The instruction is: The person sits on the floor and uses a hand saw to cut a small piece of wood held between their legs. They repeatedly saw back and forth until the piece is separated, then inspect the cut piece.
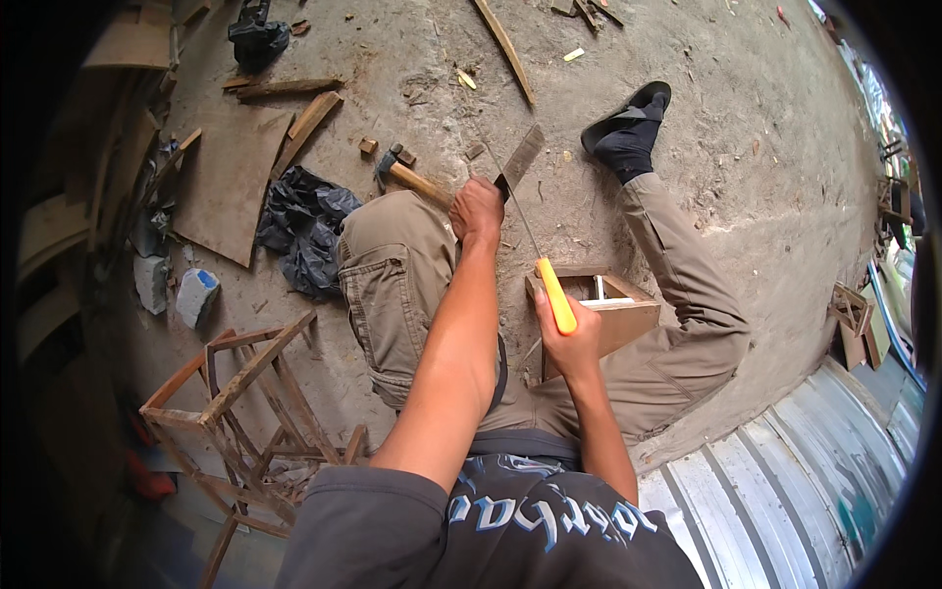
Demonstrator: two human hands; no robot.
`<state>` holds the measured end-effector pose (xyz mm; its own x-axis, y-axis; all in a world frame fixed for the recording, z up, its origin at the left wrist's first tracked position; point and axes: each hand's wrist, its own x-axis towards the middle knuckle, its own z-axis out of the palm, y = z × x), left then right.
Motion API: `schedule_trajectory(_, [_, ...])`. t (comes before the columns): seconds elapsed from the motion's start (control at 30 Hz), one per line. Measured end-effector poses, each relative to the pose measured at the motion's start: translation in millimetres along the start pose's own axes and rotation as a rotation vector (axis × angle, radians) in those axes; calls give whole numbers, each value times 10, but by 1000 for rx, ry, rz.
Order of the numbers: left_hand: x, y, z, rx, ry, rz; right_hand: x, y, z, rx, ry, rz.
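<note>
My left hand (478,209) is closed, and a flat grey metal blade (524,159) with a dark base juts from it, tilted up to the right. The wooden handle of a hammer (417,183) runs up to the same hand; whether the fingers also grip it I cannot tell. My right hand (569,339) is wrapped round the yellow handle of a thin-shafted tool (556,296). Its long narrow shaft slants forward and left, passing close to the blade; contact is unclear. Below my right hand, between my legs, stands a small wooden box-like frame (628,319) with a white piece inside.
A wooden stool frame (245,393) leans at the left. Nearby are a black plastic bag (304,226), a wood panel (231,182) and broken blocks (198,297). Offcuts lie on the concrete floor (765,147). Corrugated metal sheet (775,481) covers the lower right.
</note>
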<state>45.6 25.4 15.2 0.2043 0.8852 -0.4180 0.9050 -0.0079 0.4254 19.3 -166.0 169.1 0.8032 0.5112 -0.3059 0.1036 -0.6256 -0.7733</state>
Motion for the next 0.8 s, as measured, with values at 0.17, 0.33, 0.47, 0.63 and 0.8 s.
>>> schedule_trajectory(0.17, [-27,0,-52,-14,-16,-25,-940,-123,-714,-9,-20,144])
schedule_trajectory(0.33, [-16,-37,67,-4,40,44,-81,49,-194,-5,49,-31])
schedule_trajectory(0.47, [93,-15,123,-28,47,70,335,25,72,40,57,-94])
schedule_trajectory(0.63, [11,-99,-10,-56,37,15,-752,-104,-475,-17,35,42])
schedule_trajectory(0.8, [-88,-57,-1,-93,-74,-3,57,11,-53,-35,30,-67])
